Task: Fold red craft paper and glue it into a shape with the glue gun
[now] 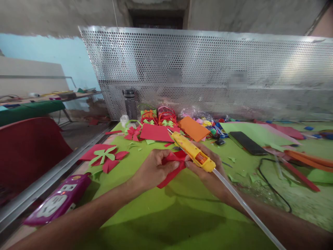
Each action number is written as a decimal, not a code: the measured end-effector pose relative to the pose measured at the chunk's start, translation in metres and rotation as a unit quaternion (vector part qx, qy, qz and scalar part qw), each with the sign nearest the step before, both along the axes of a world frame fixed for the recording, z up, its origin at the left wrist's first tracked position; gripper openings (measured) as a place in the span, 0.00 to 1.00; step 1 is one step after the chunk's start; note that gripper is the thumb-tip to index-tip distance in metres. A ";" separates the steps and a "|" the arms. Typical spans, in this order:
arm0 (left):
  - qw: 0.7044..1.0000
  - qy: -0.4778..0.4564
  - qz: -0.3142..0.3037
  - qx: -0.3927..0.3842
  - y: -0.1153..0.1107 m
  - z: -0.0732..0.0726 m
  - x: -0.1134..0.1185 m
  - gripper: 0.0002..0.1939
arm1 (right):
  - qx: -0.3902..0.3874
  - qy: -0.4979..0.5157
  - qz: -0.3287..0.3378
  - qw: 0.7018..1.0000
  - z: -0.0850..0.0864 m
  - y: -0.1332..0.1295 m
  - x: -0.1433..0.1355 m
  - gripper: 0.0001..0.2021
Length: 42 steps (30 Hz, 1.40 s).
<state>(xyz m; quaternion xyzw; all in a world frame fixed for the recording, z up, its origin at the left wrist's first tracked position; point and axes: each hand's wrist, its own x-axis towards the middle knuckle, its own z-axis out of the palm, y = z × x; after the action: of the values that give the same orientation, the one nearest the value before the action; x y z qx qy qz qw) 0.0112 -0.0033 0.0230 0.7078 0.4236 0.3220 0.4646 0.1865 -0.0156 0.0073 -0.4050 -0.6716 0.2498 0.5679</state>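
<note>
A folded piece of red craft sheet (169, 177) is held between both hands over the green table. My left hand (156, 165) pinches its left side between thumb and fingers. At its right edge, the thumb and fingertips of my right hand (205, 170) press on the same piece. The right hand also carries a yellow glue gun (194, 151), its nozzle pointing up and to the left. A long clear glue stick (241, 201) sticks out of its back end. The glue gun hides part of the right fingers.
Red petals with a light green cutout (104, 155) lie at left, above a purple power strip (59, 201). Behind are a red sheet (158, 133), an orange sheet (194, 128), small red baskets (166, 116) and a bottle (130, 104). A phone (247, 142) and black cable (270, 185) lie right.
</note>
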 end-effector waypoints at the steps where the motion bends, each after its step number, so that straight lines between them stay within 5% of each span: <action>1: 1.000 0.002 -0.008 0.006 0.000 0.000 0.000 0.13 | 0.005 -0.001 0.000 1.000 -0.001 0.001 0.001 0.19; 8: 0.985 -0.023 -0.090 0.144 -0.005 0.006 0.007 0.06 | 0.000 -0.004 0.021 1.000 -0.001 0.002 -0.001 0.17; 12: 0.983 -0.037 -0.086 0.157 -0.005 0.006 0.008 0.04 | 0.013 0.018 0.028 0.999 -0.002 0.004 -0.001 0.16; 22: 0.986 -0.131 -0.080 0.061 -0.002 0.003 0.005 0.04 | 0.004 0.008 0.024 1.000 -0.004 0.003 0.001 0.18; 30: 0.990 -0.112 -0.083 -0.004 -0.004 0.005 0.003 0.04 | 0.011 0.014 0.068 0.998 -0.001 -0.001 -0.001 0.15; 35: 0.987 -0.131 -0.089 0.004 -0.003 0.005 0.003 0.04 | 0.007 -0.035 0.000 0.999 0.003 -0.002 -0.001 0.14; 42: 0.988 -0.130 -0.086 0.002 0.000 0.006 0.001 0.06 | -0.023 -0.015 0.034 0.999 -0.005 0.002 0.004 0.10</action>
<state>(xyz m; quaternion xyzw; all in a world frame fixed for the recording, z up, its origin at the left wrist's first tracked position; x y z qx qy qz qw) 0.0120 -0.0032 0.0288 0.6942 0.2965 0.3712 0.5408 0.1905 -0.0141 0.0018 -0.3986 -0.6873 0.2781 0.5397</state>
